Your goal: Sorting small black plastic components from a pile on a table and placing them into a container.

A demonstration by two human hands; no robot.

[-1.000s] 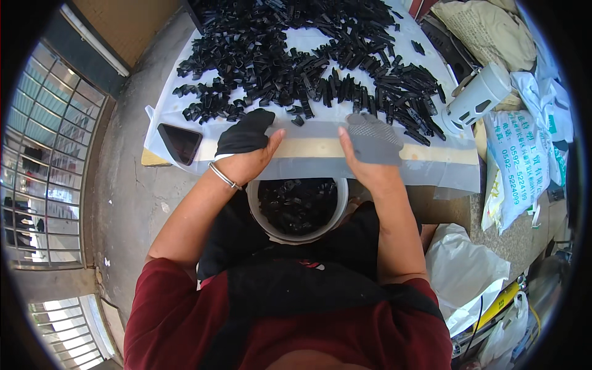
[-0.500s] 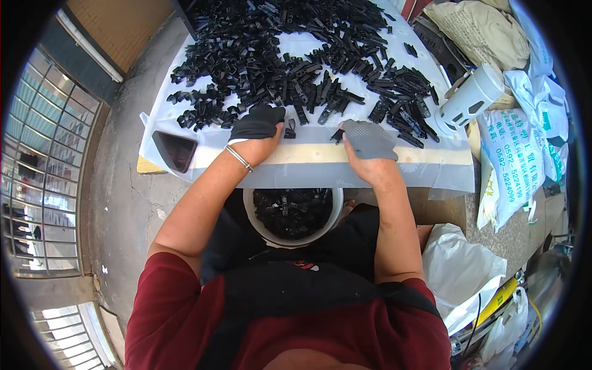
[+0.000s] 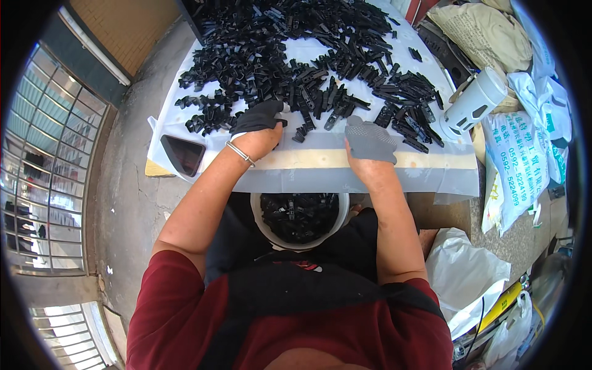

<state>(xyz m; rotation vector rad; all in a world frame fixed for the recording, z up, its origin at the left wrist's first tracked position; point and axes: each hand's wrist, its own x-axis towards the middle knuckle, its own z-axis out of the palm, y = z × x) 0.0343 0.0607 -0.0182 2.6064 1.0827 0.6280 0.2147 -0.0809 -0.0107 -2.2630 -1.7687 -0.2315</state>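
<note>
Black plastic clip-like parts (image 3: 246, 68) cover much of the white-sheeted table (image 3: 283, 179) in a wide heap. My left hand (image 3: 259, 126), in a black fingerless glove, is at the heap's near edge. Its fingers curl in toward the thumb, and whatever is between them is too dark to make out. A few loose black parts (image 3: 302, 132) lie just right of it. My right hand (image 3: 370, 142), in a grey dotted glove, rests near the table's front, left of a cluster of long black parts (image 3: 413, 126). Its fingers look bent under the palm and are mostly hidden.
A white bucket (image 3: 256, 225) of black parts stands below the table edge, between my legs. A dark phone (image 3: 183, 154) lies at the table's left corner. On the right are a pale tumbler (image 3: 473, 102), printed sacks (image 3: 512, 160) and a white bag (image 3: 462, 271).
The black part that stuck out by my right thumb no longer shows. My left fingertips have shifted, and the scene sits slightly further right and lower in view.
</note>
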